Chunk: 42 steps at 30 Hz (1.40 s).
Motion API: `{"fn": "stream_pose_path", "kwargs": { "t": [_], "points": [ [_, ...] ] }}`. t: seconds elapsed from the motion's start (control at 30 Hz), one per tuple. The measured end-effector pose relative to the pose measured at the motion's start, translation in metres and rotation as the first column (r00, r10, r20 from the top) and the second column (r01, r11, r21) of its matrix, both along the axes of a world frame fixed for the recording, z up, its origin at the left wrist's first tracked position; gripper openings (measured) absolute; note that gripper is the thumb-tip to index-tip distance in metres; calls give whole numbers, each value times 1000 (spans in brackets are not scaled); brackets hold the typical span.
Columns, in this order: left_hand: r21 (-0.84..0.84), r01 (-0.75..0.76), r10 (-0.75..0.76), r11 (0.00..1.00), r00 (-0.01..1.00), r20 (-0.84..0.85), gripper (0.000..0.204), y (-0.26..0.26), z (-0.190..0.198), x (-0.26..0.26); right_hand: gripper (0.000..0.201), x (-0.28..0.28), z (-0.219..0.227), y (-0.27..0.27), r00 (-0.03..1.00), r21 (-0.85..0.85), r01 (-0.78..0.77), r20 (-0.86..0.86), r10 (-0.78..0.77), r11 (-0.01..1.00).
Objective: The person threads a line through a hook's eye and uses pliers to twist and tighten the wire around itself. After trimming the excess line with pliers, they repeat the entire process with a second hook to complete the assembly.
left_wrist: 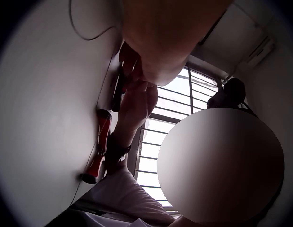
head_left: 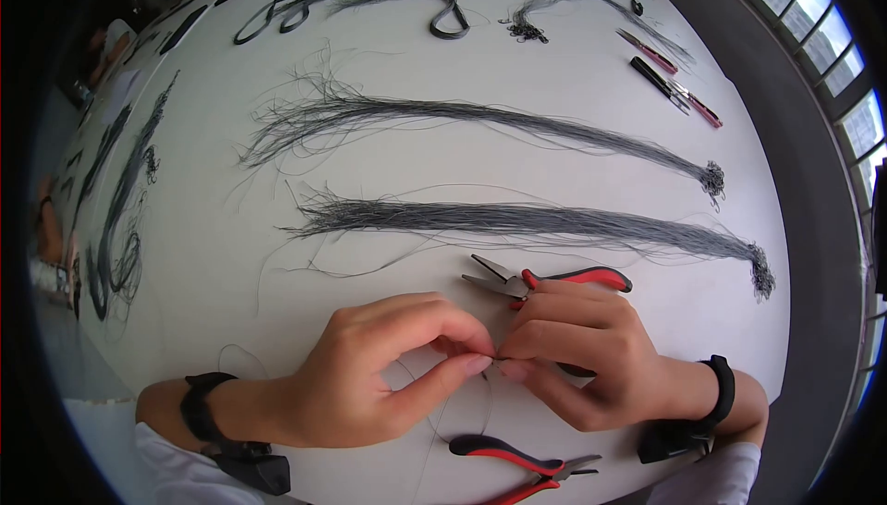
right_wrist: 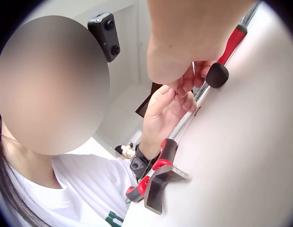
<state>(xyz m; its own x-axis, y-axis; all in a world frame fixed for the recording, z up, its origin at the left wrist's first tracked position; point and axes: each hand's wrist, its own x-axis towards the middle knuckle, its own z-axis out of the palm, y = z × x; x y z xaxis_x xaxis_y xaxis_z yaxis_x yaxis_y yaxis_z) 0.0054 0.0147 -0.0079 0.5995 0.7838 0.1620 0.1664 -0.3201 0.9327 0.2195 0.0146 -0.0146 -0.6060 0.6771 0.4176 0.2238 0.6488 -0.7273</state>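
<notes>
From the head view, my left hand [head_left: 370, 371] and right hand [head_left: 577, 348] meet fingertip to fingertip low on the white worktop [head_left: 573, 145]. Each grip is narrow, thumb and forefinger pinched on a thin dark wire [head_left: 439, 413] that loops down between my wrists; what sits at the pinch point itself is too small to make out. One pair of red-handled pliers [head_left: 545, 281] lies touching the back of my right hand, jaws pointing left. A second pair [head_left: 522, 463] lies at the near edge, just below my hands. Beyond them, two long wire bundles [head_left: 517, 219] run across the worktop, and further tools [head_left: 670, 85] lie near the far right edge. I can read no writing or brand on any of it, and I see no containers.

From the left wrist view, my left hand [left_wrist: 160, 42] fills the top, with my right hand [left_wrist: 137, 101] beyond it against the worktop [left_wrist: 37, 118]. Red pliers [left_wrist: 100, 146] lie flat along the surface beside my right wrist. A wire [left_wrist: 87, 33] curls near the top.

From the right wrist view, my right hand [right_wrist: 194, 38] is nearest, my left hand [right_wrist: 168, 106] below it, fingertips close together. Pliers [right_wrist: 158, 177] lie with jaws toward the camera, and a red handle [right_wrist: 231, 42] slants past my fingers.
</notes>
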Motion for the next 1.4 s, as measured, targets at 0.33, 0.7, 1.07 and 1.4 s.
{"fn": "stream_pose_path", "kwargs": {
  "t": [0.33,0.7,1.07,1.4],
  "points": [
    [-213,30,-18,977,998,58,8,0,0,-2,12,-1,2,1,1000,-50,-2,-24,1,999],
    [-123,53,-49,991,998,28,9,0,-3,-2,13,0,3,0,998,52,-25,58,22,998],
    [89,10,-10,996,1000,0,11,-2,-7,1,13,-3,4,-2,996,100,-20,89,11,995],
    [159,-4,3,987,1000,7,13,-3,-9,2,14,-3,4,-2,994,97,-14,110,3,995]
  ]
}}
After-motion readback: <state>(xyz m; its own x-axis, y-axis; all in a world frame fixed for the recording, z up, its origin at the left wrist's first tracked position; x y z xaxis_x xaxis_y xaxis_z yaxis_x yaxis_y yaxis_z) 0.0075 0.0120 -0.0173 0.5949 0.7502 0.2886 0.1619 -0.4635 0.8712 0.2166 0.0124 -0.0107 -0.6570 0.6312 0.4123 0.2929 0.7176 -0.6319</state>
